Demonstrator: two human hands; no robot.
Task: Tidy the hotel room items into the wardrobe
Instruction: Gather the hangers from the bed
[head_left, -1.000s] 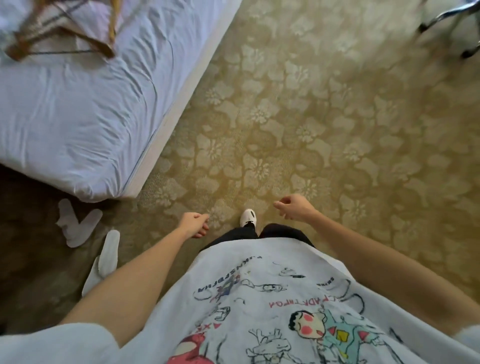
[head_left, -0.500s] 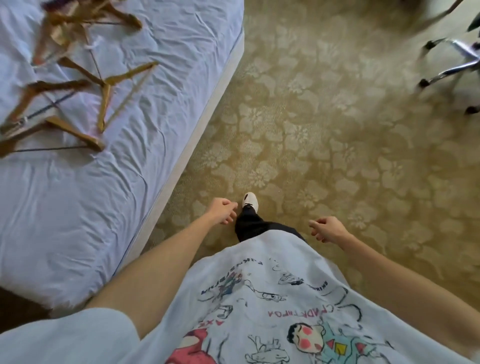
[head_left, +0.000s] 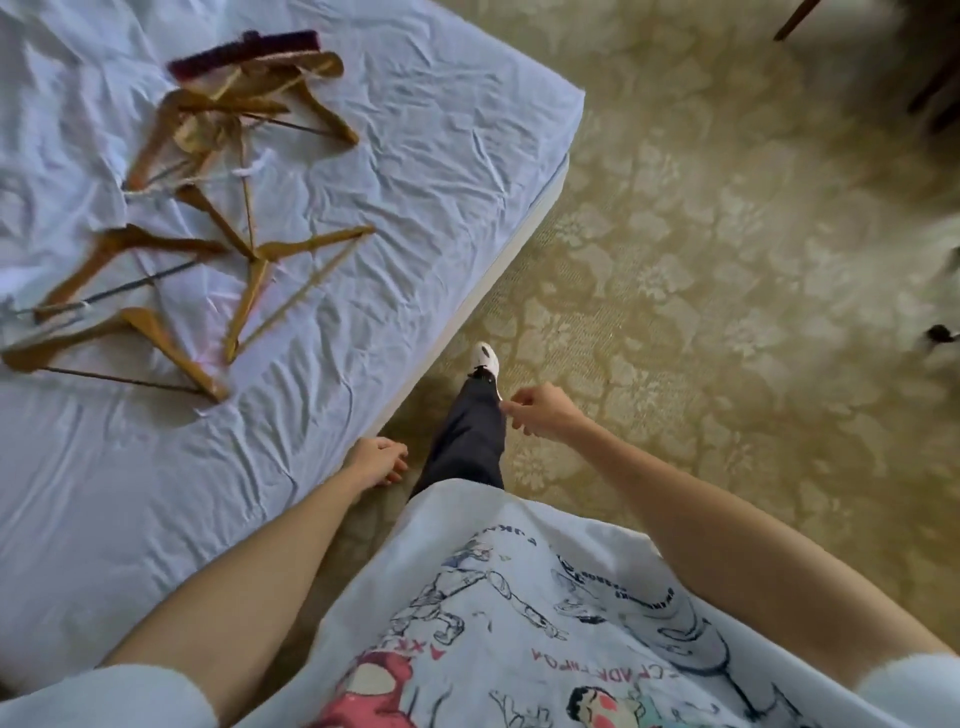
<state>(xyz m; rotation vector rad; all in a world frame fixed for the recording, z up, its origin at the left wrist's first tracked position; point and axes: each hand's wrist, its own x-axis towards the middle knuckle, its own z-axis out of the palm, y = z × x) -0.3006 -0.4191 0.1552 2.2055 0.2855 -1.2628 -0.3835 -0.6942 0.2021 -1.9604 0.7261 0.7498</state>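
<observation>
Both hands hang loosely curled and empty, left hand at the bed edge, right hand mid-frame. Wooden hangers lie heaped upper left; gathering them looks next, needing a reach across.

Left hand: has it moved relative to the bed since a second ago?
Yes. The left hand has come forward along the bed edge, now beside its side near the hangers.
</observation>
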